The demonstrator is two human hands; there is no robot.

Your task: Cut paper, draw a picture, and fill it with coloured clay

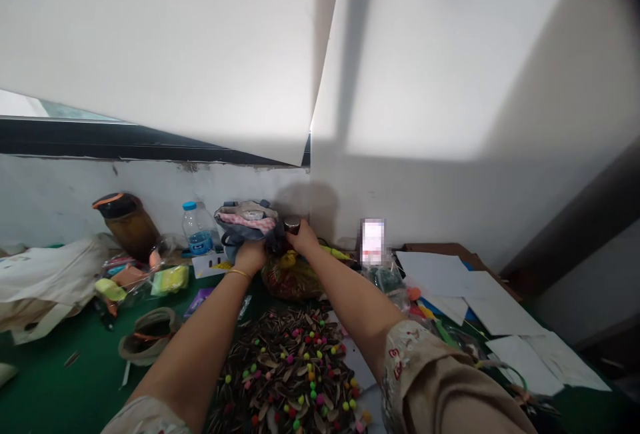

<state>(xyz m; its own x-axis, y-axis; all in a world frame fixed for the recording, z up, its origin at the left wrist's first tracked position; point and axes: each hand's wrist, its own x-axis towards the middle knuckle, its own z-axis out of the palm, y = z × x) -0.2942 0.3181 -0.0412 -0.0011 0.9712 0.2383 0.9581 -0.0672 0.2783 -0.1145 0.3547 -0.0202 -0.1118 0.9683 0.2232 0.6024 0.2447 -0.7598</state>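
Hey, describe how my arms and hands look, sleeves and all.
Your left hand and right hand are ungloved. A thin gold-coloured bangle circles the left wrist. The right sleeve is beige, with red motifs on its pale cuff; the left sleeve, partly in view, looks similarly pale.

Bottle [199,231] left of bag [247,217], pile [280,371] in front, possibly a phone [373,242] right, papers [435,274] farther right

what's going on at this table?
A person's arms extend over a green table. The left hand is at a small blue-grey bag, its fingers hidden; the right hand holds a dark, shiny-topped object beside it. Nearer lies a pile of dark seed-like pieces and coloured balls.
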